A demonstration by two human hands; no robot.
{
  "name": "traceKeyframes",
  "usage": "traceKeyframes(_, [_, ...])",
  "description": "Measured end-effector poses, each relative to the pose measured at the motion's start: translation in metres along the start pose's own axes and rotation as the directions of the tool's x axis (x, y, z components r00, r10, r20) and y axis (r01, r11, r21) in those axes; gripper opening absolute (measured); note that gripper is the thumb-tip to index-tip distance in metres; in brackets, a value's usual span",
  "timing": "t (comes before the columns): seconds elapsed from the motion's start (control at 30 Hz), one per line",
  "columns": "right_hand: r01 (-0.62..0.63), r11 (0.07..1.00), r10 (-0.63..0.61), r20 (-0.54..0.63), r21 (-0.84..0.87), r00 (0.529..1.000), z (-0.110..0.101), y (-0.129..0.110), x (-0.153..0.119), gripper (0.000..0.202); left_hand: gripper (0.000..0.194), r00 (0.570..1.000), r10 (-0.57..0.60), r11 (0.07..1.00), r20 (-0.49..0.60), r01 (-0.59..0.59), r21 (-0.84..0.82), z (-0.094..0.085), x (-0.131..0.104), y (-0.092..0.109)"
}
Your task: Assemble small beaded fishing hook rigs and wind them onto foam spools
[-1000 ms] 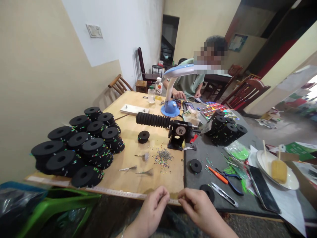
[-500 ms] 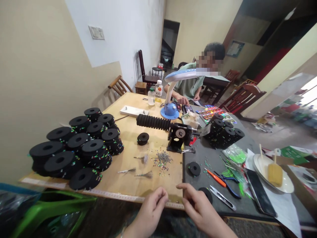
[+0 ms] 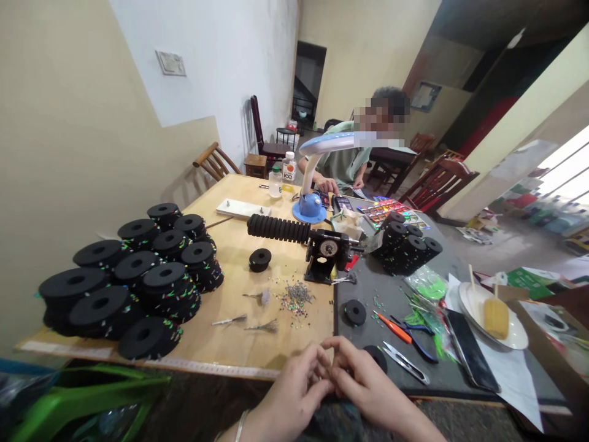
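My left hand (image 3: 299,387) and my right hand (image 3: 363,377) meet fingertip to fingertip at the table's front edge. Both are closed in a pinch; whatever lies between the fingers is hidden or too small to name. Beyond them lies a pile of small grey and coloured beads (image 3: 298,296). Bundles of thin wires (image 3: 263,326) rest to its left. A black foam disc (image 3: 355,312) lies just past my right hand, and another disc (image 3: 375,356) is partly covered by it. Behind the beads stands a small black machine (image 3: 327,252) with a row of foam discs (image 3: 278,228) on its rod.
Stacks of black foam discs (image 3: 138,270) fill the left side, with more stacks (image 3: 405,245) at right. Orange-handled tool (image 3: 393,326), tweezers (image 3: 405,363), blue-handled pliers (image 3: 421,344), phone (image 3: 470,350) and plate (image 3: 518,334) lie right. A blue lamp (image 3: 309,207) stands behind; a person (image 3: 343,159) sits opposite.
My two hands, apart half a second ago, have come together, and their fingertips now meet. The view has shifted slightly. Things on the table lie as before.
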State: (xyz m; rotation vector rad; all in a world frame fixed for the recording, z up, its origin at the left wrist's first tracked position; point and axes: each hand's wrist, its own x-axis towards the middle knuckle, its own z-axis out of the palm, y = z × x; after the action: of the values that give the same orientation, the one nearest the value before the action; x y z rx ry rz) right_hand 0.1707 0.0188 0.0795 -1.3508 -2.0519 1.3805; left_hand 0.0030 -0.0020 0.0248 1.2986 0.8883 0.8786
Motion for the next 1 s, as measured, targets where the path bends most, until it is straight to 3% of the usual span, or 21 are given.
traceKeyframes(0.1, [-0.017, 1.0, 0.018, 0.025, -0.02, 1.0, -0.006, 0.003, -0.001, 0.03, 0.014, 0.999, 0.029, 0.998, 0.017, -0.03, 0.051, -0.003, 0.002, -0.001])
traceKeyframes(0.33, [-0.028, 0.985, 0.025, -0.019, -0.169, 1.0, -0.013, 0.015, -0.002, 0.014, 0.006, 0.99, -0.142, 0.99, -0.007, 0.142, -0.005, -0.008, -0.001, -0.001])
traceKeyframes(0.63, [-0.017, 0.959, 0.0, -0.063, -0.281, 0.998, -0.01, 0.008, -0.009, 0.012, 0.016, 0.994, -0.105, 0.978, -0.021, 0.107, 0.181, 0.001, 0.006, 0.008])
traceKeyframes(1.0, [-0.032, 0.962, 0.01, -0.084, -0.27, 0.996, -0.013, 0.009, -0.011, 0.014, 0.017, 0.976, -0.218, 0.974, 0.016, 0.216, 0.071, -0.002, 0.005, 0.013])
